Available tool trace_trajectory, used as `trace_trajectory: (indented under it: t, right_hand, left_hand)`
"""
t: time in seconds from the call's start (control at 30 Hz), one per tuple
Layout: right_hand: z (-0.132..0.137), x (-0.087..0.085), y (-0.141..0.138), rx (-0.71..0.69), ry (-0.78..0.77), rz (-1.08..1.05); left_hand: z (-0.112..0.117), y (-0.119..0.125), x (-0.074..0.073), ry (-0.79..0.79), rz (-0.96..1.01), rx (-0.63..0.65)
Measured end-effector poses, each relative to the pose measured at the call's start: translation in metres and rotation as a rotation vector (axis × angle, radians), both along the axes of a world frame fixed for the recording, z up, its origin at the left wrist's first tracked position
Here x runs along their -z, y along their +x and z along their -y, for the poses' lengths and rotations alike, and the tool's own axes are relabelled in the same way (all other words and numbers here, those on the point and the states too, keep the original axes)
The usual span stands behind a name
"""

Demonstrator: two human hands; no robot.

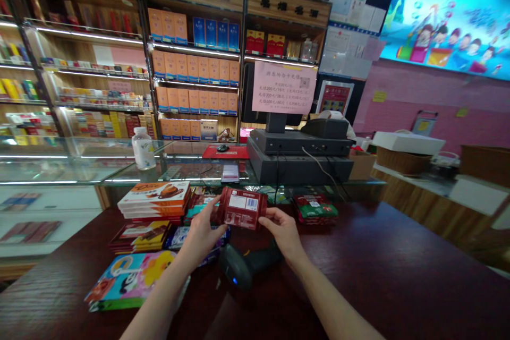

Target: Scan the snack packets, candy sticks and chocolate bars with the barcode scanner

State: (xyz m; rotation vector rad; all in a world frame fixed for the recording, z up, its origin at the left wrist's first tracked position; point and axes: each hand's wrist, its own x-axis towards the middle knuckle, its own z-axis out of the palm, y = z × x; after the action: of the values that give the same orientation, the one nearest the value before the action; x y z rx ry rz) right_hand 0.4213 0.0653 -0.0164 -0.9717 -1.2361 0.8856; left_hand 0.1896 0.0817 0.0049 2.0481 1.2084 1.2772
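Note:
Between both hands I hold a dark red snack packet (244, 210), its back with a white label and barcode facing me. My left hand (205, 228) grips its left end, thumb below and fingers behind. My right hand (283, 228) pinches its right end between thumb and fingers. Just below, a black barcode scanner (239, 268) lies on the dark wooden table (350, 287), a blue light glowing on its head. Left of my left hand are stacked white-and-orange boxes (155, 196), yellow-brown chocolate packs (141, 235) and blue-purple packets (183, 236).
Colourful cartoon bags (129, 279) lie at the front left. A pile of red-green packets (314, 208) sits to the right of my hands. Behind stand a glass counter (79, 164), a white bottle (142, 149) and a black cash register (300, 156). Stocked shelves line the wall.

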Motion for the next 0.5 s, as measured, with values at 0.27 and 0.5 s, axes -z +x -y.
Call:
trace_trajectory:
  t: [0.27, 0.5]
  right_hand:
    - [-0.0058, 0.0061, 0.0048, 0.027, -0.014, -0.017]
    - [-0.0065, 0.008, 0.0062, 0.036, 0.0, 0.05]
  left_hand:
    - [-0.0041, -0.004, 0.0025, -0.167, 0.147, 0.043]
    - [-0.005, -0.0045, 0.0032, -0.231, 0.254, 0.015]
